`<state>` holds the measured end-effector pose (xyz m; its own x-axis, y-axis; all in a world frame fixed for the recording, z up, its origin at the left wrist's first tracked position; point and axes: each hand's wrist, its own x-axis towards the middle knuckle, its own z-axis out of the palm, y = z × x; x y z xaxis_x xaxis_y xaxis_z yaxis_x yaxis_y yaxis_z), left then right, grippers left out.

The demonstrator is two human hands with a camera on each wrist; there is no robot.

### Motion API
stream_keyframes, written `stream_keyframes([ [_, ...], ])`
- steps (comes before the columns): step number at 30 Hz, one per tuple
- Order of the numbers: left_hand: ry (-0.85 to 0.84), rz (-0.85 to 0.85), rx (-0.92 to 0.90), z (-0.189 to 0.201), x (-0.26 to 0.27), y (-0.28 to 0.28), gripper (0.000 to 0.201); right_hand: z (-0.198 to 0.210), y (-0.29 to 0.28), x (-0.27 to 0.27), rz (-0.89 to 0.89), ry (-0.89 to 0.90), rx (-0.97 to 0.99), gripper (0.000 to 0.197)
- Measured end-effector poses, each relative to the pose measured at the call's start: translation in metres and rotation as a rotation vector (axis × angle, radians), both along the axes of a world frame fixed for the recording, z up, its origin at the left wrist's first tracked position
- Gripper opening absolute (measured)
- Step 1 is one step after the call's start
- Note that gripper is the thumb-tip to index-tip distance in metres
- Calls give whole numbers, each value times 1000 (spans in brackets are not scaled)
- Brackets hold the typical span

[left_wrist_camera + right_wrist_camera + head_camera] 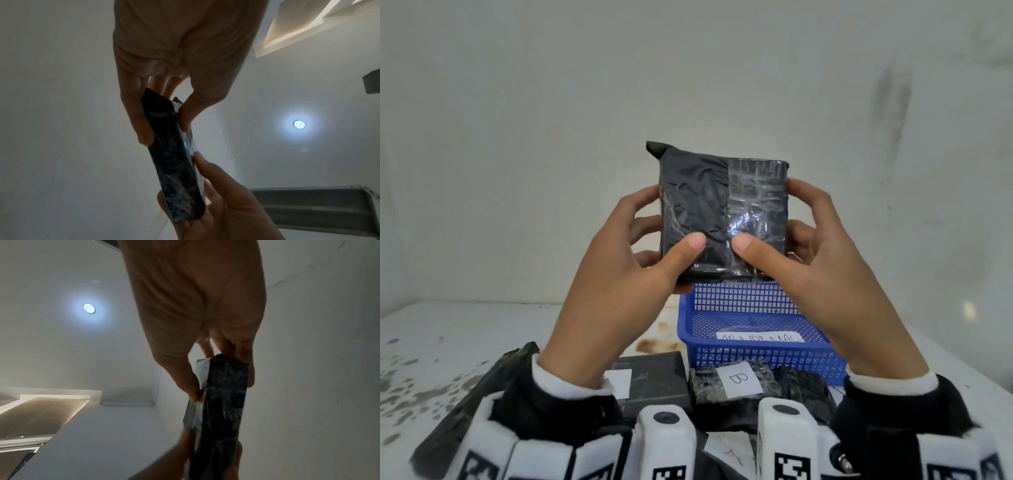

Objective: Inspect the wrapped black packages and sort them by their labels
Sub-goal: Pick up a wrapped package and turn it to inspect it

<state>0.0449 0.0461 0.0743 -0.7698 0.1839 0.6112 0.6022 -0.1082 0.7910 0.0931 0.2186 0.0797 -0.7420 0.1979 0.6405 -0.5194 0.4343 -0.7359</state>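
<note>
I hold a flat black wrapped package [722,205] upright in front of me, above the table. Clear tape covers its right half; no label shows on the side facing me. My left hand [640,246] grips its left edge, thumb on the front and fingers behind. My right hand [801,240] grips the right edge the same way. The left wrist view shows the package [172,162] edge-on between both hands; the right wrist view shows the package [222,410] edge-on too. On the table below lie more black packages, one with a white label marked B [739,378].
A blue mesh basket [743,298] with a handwritten paper label [760,337] inside stands on the white, stained table [448,342] just beyond the packages. Another black package [654,377] with a white label lies left of the B one. A white wall rises behind.
</note>
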Motion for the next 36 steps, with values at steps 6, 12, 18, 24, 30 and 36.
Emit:
stream_keyframes([
  [6,61,114,-49,-1,2,2,58,-1,-2,-1,-49,12,5,72],
  [12,89,160,-49,0,1,2,48,3,2,5,10,28,-45,62],
  [18,84,165,-10,0,3,4,47,4,6,7,1,59,-58,54],
  [24,81,193,-13,-2,0,3,37,4,6,7,-61,30,-15,43],
  [30,111,236,-3,-2,-1,2,36,3,0,6,-86,21,-2,51],
  [36,129,247,-56,-4,3,9,46,2,-1,3,-159,30,25,45],
])
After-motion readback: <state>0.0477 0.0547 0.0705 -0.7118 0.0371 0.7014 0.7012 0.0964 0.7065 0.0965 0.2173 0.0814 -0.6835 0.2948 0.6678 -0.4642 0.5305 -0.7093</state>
